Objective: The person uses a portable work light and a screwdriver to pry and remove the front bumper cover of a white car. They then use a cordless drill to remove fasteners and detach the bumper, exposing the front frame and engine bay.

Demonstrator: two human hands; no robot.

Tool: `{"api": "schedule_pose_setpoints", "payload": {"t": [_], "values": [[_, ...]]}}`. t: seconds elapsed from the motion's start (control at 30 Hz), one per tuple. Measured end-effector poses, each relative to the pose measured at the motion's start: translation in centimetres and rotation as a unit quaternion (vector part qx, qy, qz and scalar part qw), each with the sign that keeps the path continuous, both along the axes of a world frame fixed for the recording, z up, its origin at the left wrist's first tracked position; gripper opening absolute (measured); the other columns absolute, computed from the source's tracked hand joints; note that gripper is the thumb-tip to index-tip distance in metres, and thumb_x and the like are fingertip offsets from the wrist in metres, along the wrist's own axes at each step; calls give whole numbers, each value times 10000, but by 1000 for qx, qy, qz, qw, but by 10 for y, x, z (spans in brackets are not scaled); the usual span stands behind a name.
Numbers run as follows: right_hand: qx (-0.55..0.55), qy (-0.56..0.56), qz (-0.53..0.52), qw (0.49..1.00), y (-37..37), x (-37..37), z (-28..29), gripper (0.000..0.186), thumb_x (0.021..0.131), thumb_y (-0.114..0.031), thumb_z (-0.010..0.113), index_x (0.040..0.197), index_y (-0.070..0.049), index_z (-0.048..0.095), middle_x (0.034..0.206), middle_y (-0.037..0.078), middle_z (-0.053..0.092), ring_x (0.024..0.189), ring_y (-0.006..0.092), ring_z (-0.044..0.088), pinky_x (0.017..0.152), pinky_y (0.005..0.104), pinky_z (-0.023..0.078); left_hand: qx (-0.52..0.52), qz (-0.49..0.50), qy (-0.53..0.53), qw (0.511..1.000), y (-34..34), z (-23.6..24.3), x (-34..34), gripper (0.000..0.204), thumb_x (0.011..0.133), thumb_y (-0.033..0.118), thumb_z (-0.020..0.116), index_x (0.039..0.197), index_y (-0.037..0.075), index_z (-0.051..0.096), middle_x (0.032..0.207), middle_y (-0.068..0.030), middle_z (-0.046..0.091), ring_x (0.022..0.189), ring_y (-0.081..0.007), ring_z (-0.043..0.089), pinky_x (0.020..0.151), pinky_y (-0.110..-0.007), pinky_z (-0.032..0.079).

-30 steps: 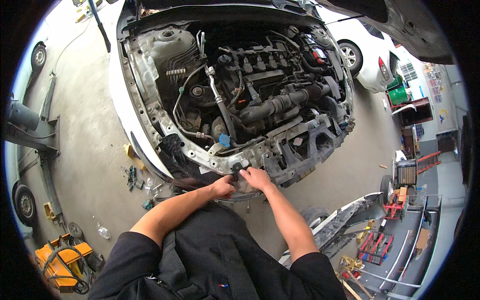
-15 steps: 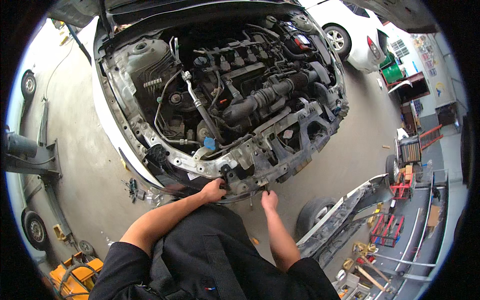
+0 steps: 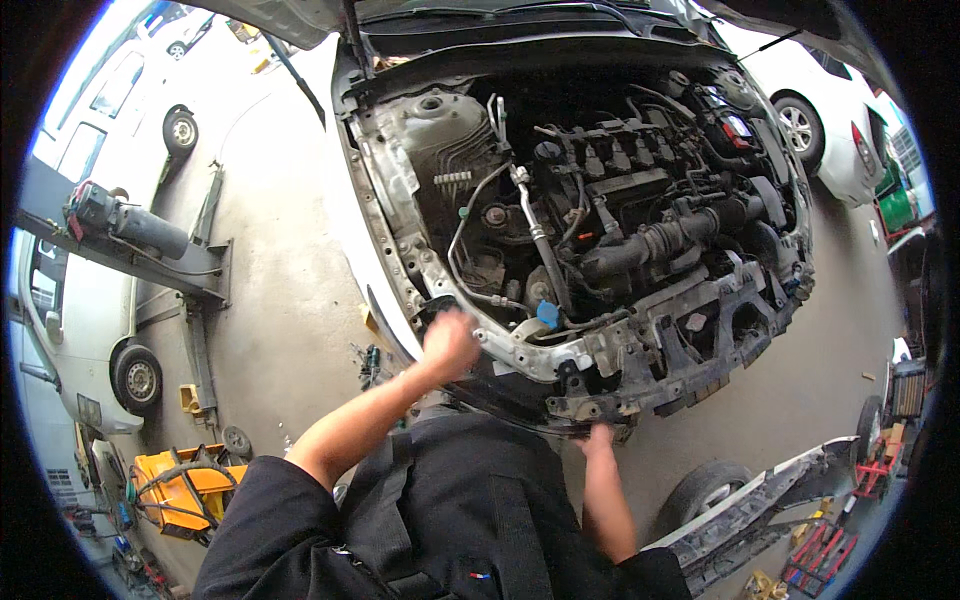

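A car's open engine bay fills the view in front of me, with the front bumper off. My left hand (image 3: 452,345) is above the front left corner, over the inner edge of the fender (image 3: 362,255); motion smears its fingers. Close by it is the blue filler cap (image 3: 547,315). Low at the front, my right hand (image 3: 598,437) reaches up to the underside of the metal front panel (image 3: 600,405). Its fingertips are hidden there, and whether they grip anything does not show. The dark engine (image 3: 640,185) lies beyond both hands.
A detached bumper (image 3: 770,500) and a tyre (image 3: 710,490) lie on the floor at right. Small tools (image 3: 372,365) are on the floor left of the car. A lift post with a motor (image 3: 140,230) and a yellow machine (image 3: 185,490) stand further left.
My view has swung left, so the car sits further right in it. My left hand has left the front panel and moved up and left toward the fender corner. My right hand stays low at the panel.
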State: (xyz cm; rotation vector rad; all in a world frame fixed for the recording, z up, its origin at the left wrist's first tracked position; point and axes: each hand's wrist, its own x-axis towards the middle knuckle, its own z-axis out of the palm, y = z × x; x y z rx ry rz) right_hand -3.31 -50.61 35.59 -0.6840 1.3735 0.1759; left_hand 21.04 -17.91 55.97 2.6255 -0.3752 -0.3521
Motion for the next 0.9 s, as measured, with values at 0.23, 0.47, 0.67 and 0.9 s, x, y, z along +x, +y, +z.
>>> {"api": "schedule_pose_setpoints", "payload": {"t": [0.23, 0.47, 0.67, 0.9], "values": [[-277, -136, 0, 951, 34, 24, 30, 767, 858, -497, 596, 1441, -130, 261, 1338, 148, 496, 976, 370, 624, 723, 571, 523, 141, -14, -2, 990, 38, -13, 66, 373, 825, 254, 634, 1063, -29, 587, 1084, -226, 592, 1040, -398, 572, 890, -470, 484], [-425, 223, 336, 811, 31, 26, 35, 720, 863, -555, 553, 1350, -34, 454, 1247, 211, 569, 1096, 373, 575, 914, 472, 477, 121, -32, -3, 992, 48, -20, 73, 339, 793, 236, 683, 977, -41, 618, 1017, -232, 633, 1002, -383, 604, 863, -454, 510], [-327, 228, 252, 882, 33, 25, 40, 685, 846, -482, 617, 1326, -15, 477, 1190, 221, 603, 1037, 385, 602, 871, 503, 488, 121, -38, 1, 992, 51, -28, 75, 344, 793, 222, 692, 989, -47, 607, 1028, -235, 631, 1004, -396, 604, 861, -463, 511], [-276, 234, 171, 916, 55, 38, 74, 652, 925, -362, 549, 1399, -48, 231, 1255, 263, 513, 978, 455, 607, 714, 585, 586, 115, -27, -14, 993, 59, -18, 64, 283, 788, 169, 670, 989, -15, 594, 1010, -214, 619, 992, -368, 589, 832, -446, 504]]}}
